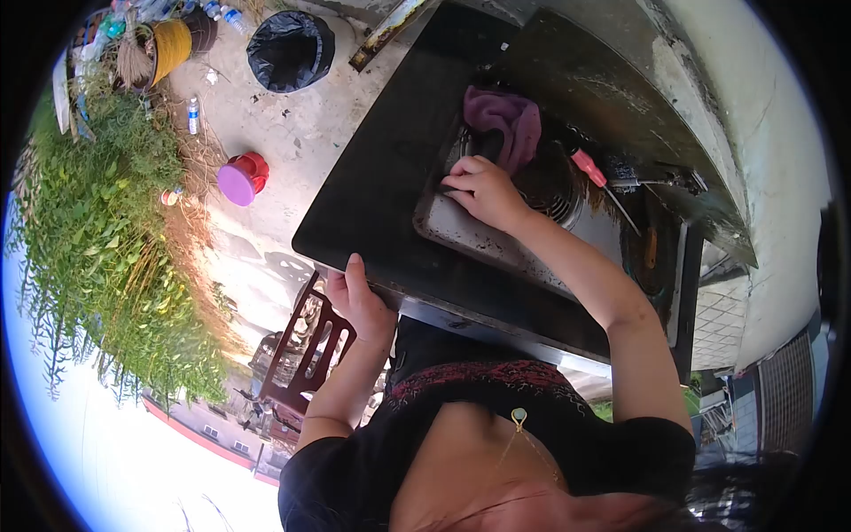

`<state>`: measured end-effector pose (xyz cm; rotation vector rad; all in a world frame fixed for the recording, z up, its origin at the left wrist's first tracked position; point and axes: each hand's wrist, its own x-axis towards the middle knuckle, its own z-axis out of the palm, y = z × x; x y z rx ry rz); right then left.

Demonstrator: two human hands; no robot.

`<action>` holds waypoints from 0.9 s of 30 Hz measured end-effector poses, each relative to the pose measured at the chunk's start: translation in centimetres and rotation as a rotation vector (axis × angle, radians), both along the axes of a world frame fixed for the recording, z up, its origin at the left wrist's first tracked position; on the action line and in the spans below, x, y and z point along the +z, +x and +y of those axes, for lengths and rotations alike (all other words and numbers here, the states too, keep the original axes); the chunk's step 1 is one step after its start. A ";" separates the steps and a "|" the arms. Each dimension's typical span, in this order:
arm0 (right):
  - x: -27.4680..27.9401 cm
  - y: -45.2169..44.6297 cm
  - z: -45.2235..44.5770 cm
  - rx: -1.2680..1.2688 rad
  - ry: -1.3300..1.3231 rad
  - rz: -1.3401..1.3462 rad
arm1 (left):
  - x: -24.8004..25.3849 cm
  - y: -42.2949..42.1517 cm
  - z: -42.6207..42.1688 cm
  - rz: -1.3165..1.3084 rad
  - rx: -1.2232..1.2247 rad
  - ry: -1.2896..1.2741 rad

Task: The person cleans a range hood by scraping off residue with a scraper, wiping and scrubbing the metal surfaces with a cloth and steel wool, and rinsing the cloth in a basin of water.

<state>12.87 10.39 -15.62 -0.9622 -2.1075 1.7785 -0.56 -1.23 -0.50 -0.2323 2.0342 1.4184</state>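
My left hand [362, 306] grips the front edge of a black panel [372, 195], its thumb lying on top and its other fingers underneath. Over the open metal tray [452, 226] set into that panel, my right hand [483, 191] is closed in a pinch near the tray's left rim. Whatever lies between those fingertips is too small and dark to make out. A purple cloth [514, 120] is bunched just beyond this hand. To its right is a round, dirty burner-like part [554, 191]. The tray surface is stained and spotted with dark grime.
A red-handled screwdriver [588, 167] lies right of the burner-like part, near an orange-handled tool [651, 247]. A dark raised panel [638, 115] stands behind. On the ground are a purple-topped red stool [238, 182], a black-lined bin [291, 51] and a bottle [193, 115]. A chair [306, 346] stands lower left.
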 end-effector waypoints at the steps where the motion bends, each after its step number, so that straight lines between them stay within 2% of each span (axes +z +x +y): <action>1: 1.5 1.0 -0.1 0.111 -0.060 0.067 | -0.2 -0.2 -0.5 0.032 -0.042 0.013; 3: 3.3 3.7 -0.2 0.188 -0.114 -0.021 | 0.2 0.3 0.2 0.146 -0.067 0.013; 5: 5.5 6.2 0.6 0.269 -0.113 -0.085 | 0.0 0.5 0.2 0.130 0.011 0.036; 8: 10.9 7.5 1.5 0.194 -0.255 -0.153 | -0.1 0.7 -0.1 0.167 0.079 0.143; 11: 14.1 7.9 0.5 0.301 -0.352 -0.157 | -0.2 0.9 -0.1 0.182 0.148 0.223; 13: 16.6 6.3 -0.1 0.437 0.004 -0.213 | -0.3 1.0 -0.4 0.202 0.113 0.324; 16: 18.3 4.5 -2.3 0.341 0.124 -0.405 | -0.5 1.3 -0.9 0.177 0.157 0.433; 19: 17.5 4.8 -1.2 0.475 0.050 -0.483 | -1.3 0.1 -2.4 0.071 0.283 0.451; 21: 17.7 5.4 -0.7 0.486 -0.007 -0.464 | -6.6 -1.1 -6.7 0.149 0.056 0.160; 22: 17.7 5.8 -0.6 0.502 -0.015 -0.451 | -9.5 -2.3 -9.2 0.122 -0.134 -0.124; 23: 17.7 6.1 -0.6 0.514 -0.025 -0.439 | -14.6 -2.7 -13.5 0.348 -0.509 -0.413; 24: 17.8 5.9 -0.7 0.483 -0.023 -0.416 | -16.8 -3.2 -16.0 0.398 -0.802 -0.654; 25: 17.7 6.0 -0.6 0.478 -0.042 -0.400 | -18.8 -3.8 -18.2 0.309 -1.121 -0.836; 26: 17.5 6.2 -0.6 0.472 -0.060 -0.384 | -23.2 -3.8 -21.9 0.300 -1.454 -0.977; 27: 17.4 6.3 -0.5 0.465 -0.074 -0.365 | -24.8 -4.4 -23.7 0.287 -1.743 -1.015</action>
